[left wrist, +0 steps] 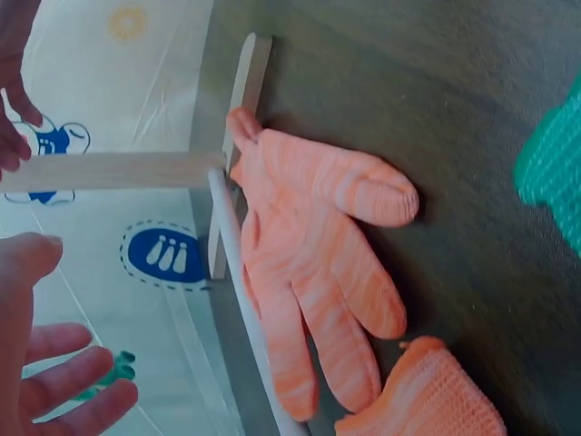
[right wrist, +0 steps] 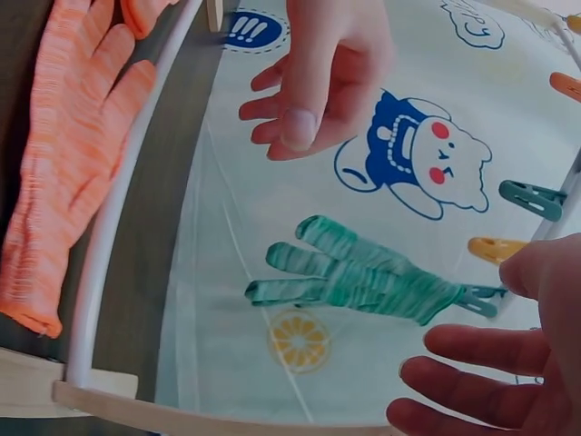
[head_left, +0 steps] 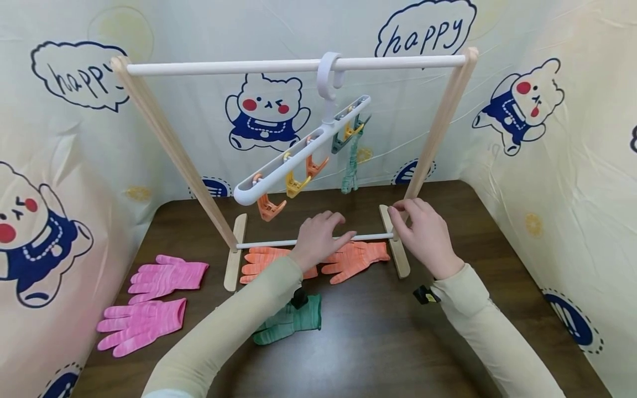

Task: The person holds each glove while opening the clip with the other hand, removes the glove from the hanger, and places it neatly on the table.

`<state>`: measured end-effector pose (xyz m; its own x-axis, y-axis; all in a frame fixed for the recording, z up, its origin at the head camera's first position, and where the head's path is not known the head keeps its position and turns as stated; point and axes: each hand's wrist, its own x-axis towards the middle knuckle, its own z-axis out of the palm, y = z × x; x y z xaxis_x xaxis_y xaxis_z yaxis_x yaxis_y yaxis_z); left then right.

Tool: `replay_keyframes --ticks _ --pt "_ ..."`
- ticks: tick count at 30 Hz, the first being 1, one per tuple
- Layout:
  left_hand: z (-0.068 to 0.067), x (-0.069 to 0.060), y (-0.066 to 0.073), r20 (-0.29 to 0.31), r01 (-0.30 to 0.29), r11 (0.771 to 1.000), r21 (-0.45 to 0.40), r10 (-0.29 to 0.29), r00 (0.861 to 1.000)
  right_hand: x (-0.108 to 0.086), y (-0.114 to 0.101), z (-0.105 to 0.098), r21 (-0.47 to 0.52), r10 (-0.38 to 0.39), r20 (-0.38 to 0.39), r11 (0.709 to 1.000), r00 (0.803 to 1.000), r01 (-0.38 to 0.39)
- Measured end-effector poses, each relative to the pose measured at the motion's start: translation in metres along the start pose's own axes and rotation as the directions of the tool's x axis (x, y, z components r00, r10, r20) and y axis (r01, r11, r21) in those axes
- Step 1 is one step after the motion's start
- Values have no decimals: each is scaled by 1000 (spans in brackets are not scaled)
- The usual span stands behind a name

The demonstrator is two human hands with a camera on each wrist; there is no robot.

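My left hand (head_left: 318, 236) is held above the orange gloves, loosely bent and holding nothing. One orange glove (head_left: 357, 260) lies beside the rack's lower bar; the other orange glove (head_left: 256, 260) is partly behind my left forearm. Near the rack's right post is my right hand (head_left: 425, 235), its fingers apart and nothing between them in the right wrist view. A green glove (right wrist: 363, 277) hangs from a clothespin on the white clip hanger (head_left: 303, 149). Another green glove (head_left: 293, 320) lies on the table, part of it under my left arm.
Two pink gloves, one higher (head_left: 166, 276) and one lower (head_left: 141, 326), lie at the table's left. The wooden rack (head_left: 171, 149) carries the hanger on its white top bar (head_left: 224, 67). Orange and yellow clothespins (head_left: 296, 185) dangle from the hanger. A printed cloth (head_left: 199, 33) surrounds the table.
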<state>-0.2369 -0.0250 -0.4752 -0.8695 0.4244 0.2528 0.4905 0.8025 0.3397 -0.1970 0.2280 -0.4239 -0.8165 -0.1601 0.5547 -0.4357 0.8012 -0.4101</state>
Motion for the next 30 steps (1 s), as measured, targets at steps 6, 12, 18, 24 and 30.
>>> replay_keyframes --ticks 6,12,18,24,30 --pt "-3 5 -10 -105 1 1000 -18 -3 994 14 -7 1 24 -39 22 999 999 38" --pt "-11 15 -12 -154 10 999 -34 -15 988 29 -13 1 38 -75 17 997 997 75" --pt "-15 26 -8 -173 -3 1000 30 8 985 48 -22 1 51 -80 40 996 996 78" --pt "-15 40 -7 -237 -14 996 88 35 971 69 -32 -1 43 -65 53 997 997 62" --pt "-16 56 -10 -322 -22 996 86 49 945 89 -33 0 32 -28 40 999 999 27"
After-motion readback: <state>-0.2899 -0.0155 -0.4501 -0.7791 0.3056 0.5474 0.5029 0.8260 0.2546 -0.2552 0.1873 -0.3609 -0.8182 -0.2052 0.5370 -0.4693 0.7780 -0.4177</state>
